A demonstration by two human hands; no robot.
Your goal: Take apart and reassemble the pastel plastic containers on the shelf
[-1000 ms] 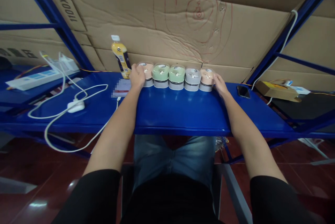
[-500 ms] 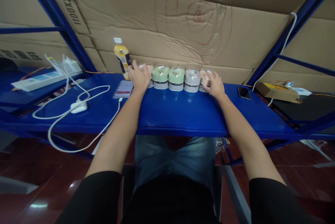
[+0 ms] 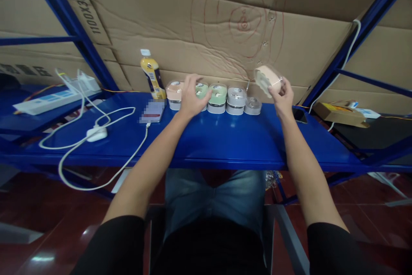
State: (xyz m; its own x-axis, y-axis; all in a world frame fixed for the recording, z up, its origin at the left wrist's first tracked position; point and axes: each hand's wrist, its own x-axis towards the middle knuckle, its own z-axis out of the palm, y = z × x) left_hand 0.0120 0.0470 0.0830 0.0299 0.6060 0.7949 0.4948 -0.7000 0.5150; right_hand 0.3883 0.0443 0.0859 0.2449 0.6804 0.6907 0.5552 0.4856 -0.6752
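A row of small round containers stands at the back of the blue shelf (image 3: pixel 219 137): a peach one (image 3: pixel 174 93), two green ones (image 3: pixel 216 98), a grey one (image 3: pixel 236 100) and a low clear base (image 3: pixel 252 105) without its lid. My right hand (image 3: pixel 280 97) is raised above the shelf and closed on a peach lid (image 3: pixel 268 80), tilted on its side. My left hand (image 3: pixel 189 98) rests with curled fingers on the first green container (image 3: pixel 202 89), covering most of it.
A yellow drink bottle (image 3: pixel 152 74) stands left of the row, with a phone (image 3: pixel 152 111) on a white cable (image 3: pixel 96 137) in front of it. Another dark phone (image 3: pixel 299 114) lies at the right. A power strip (image 3: pixel 48 97) sits far left. Cardboard lines the back wall.
My right hand has lifted the peach lid off the rightmost container and tilted it. My left hand has shifted right from the peach container to the first green one.
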